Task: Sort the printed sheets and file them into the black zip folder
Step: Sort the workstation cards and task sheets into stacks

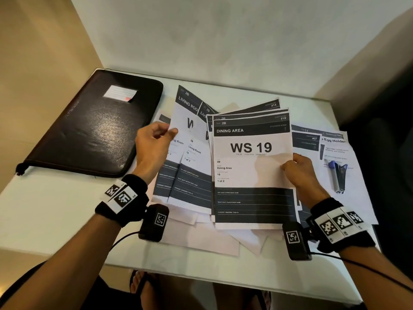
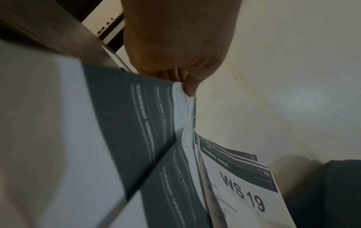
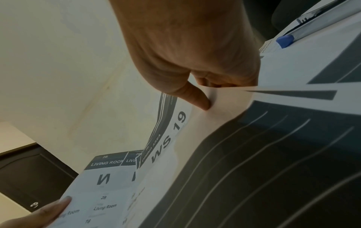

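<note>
My left hand (image 1: pixel 156 139) pinches the left edge of two fanned "Living Room" sheets (image 1: pixel 190 153), thumb on top (image 2: pixel 190 88). My right hand (image 1: pixel 297 168) grips the right edge of a small stack of "Dining Area" sheets (image 1: pixel 250 171); "WS 19" is the top page, and my thumb presses on it (image 3: pixel 201 100). Both bundles are lifted off the table and tilted toward me. The black zip folder (image 1: pixel 93 124) lies zipped shut at the table's far left, a white label on its cover.
More printed sheets (image 1: pixel 330 153) lie loose on the white table (image 1: pixel 55 215) under and right of the held pages, one headed "Egg Holder". Walls close off the back and left. A dark chair stands at the right.
</note>
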